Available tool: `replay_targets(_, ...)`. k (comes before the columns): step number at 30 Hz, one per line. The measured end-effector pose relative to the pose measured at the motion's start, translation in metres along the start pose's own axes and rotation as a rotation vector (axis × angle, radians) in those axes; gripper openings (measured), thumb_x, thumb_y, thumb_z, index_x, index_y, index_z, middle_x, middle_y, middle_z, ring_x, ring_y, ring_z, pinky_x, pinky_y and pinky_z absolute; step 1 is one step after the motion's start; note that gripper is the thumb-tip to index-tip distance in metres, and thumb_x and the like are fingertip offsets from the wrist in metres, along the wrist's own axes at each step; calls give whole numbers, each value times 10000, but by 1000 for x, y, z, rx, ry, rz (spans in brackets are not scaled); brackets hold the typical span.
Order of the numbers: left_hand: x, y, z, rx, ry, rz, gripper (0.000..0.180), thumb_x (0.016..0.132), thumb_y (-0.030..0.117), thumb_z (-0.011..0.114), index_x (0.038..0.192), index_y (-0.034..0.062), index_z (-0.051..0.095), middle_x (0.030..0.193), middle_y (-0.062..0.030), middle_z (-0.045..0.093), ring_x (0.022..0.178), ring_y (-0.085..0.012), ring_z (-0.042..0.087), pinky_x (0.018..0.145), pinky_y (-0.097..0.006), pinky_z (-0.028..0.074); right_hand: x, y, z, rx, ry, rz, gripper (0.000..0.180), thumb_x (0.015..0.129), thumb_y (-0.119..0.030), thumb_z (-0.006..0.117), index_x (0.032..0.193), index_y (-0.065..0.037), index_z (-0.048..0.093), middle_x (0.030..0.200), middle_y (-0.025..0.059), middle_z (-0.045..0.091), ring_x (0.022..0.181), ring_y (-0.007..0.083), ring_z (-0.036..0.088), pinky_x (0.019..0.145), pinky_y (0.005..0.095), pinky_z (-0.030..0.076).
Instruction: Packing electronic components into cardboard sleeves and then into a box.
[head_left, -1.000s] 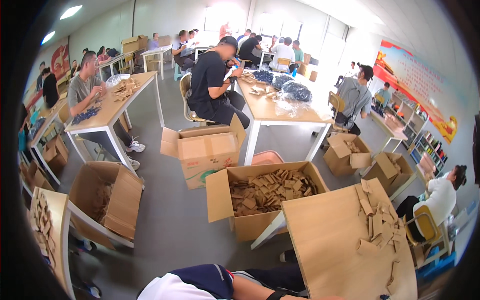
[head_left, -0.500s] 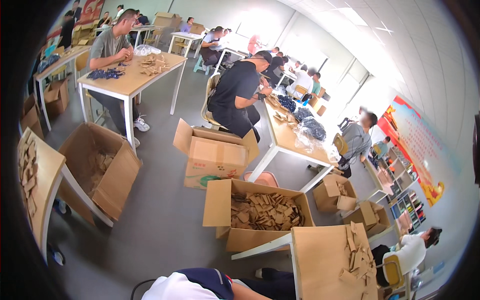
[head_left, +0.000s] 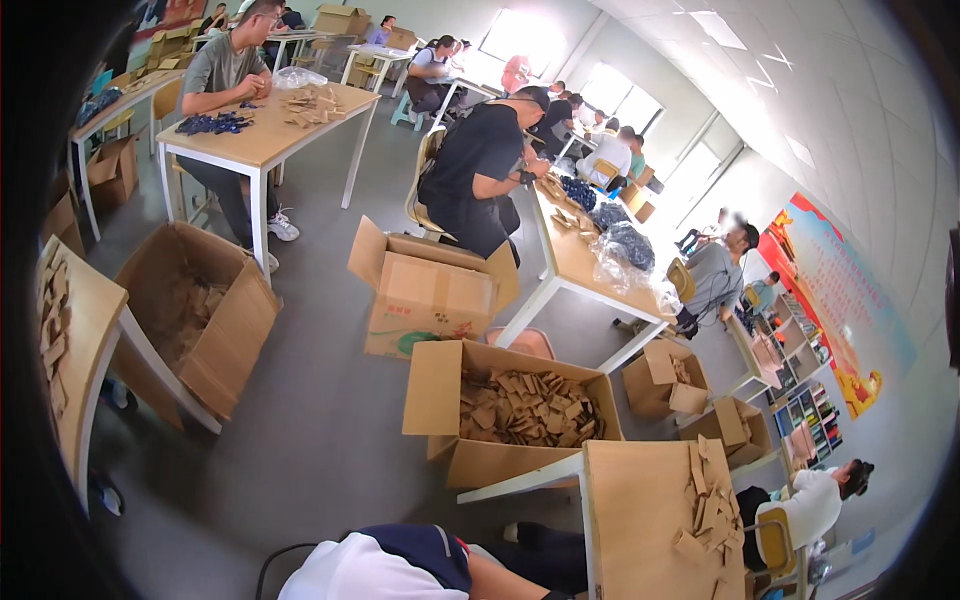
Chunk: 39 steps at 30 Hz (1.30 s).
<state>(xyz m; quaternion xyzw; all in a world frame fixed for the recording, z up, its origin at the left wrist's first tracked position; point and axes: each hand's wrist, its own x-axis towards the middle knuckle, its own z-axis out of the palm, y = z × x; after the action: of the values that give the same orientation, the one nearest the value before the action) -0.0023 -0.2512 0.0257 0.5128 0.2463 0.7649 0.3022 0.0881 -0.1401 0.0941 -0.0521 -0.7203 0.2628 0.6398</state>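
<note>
Neither my left hand nor my right hand shows. At the lower edge are a white and navy sleeve (head_left: 415, 553) and a bare forearm (head_left: 507, 579); whose they are I cannot tell, and the hand at the end is out of the picture. Right of that arm stands a wooden-topped table (head_left: 630, 510) with a scatter of small brown cardboard pieces (head_left: 712, 515) along its right side. Just beyond it, an open carton (head_left: 520, 462) holds a heap of similar pieces (head_left: 530, 405).
Another carton (head_left: 425, 305) stands behind the full one. A person in black (head_left: 480, 160) works at a table with plastic bags (head_left: 625, 248). A person in grey (head_left: 225, 75) sits at the left table. An open carton (head_left: 235, 350) and a curved-looking table edge (head_left: 105, 350) lie at left.
The view has tipped slightly downward, so the tables and cartons sit a little higher in the picture. More of the bare forearm shows at the lower edge.
</note>
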Motion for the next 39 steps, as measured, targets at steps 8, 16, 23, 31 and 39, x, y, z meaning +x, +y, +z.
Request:
replay_targets(8, 29, -24, -47, 149, -355, 152, 235, 965, 189, 516, 1095, 0, 467, 1037, -108, 469, 946, -250, 504, 853, -356, 428, -25, -6, -61, -127, 113, -38, 397, 966, -257, 593, 1192, 54, 496, 867, 167, 577, 687, 217, 548, 581, 315, 479)
replay_targets(16, 137, -73, -117, 1055, -399, -411, 381, 928, 231, 588, 1215, 20, 453, 1134, -148, 594, 1041, -315, 603, 872, -394, 486, -19, 50, -86, -175, -37, 71, 286, 963, -109, 570, 1185, 29, 452, 944, 304, 633, 733, 323, 668, 630, 436, 598)
replay_targets(23, 162, -191, -153, 1899, -651, -192, 337, 877, 151, 586, 1158, -27, 530, 1161, -201, 575, 1108, -341, 550, 867, -424, 494, -11, 74, -93, -186, -13, 155, 297, 969, -92, 548, 1202, 75, 466, 985, 307, 617, 808, 323, 675, 678, 449, 608)
replay_targets(31, 151, -109, -116, 1130, -269, -587, 337, 890, 0, 490, 1225, 33, 495, 1132, -167, 610, 1076, -322, 578, 891, -371, 463, 11, 80, -107, -529, -119, -84, 301, 938, -32, 568, 1142, 177, 499, 939, 329, 651, 747, 324, 699, 631, 336, 613)
replay_targets(39, 93, -79, -121, 1264, -526, -607, 418, 879, -5, 538, 1289, 23, 464, 1329, -172, 511, 1253, -329, 478, 1024, -378, 398, 14, 53, -86, -711, 58, -168, 345, 945, -55, 553, 1133, 229, 495, 911, 333, 653, 719, 323, 700, 608, 316, 619)
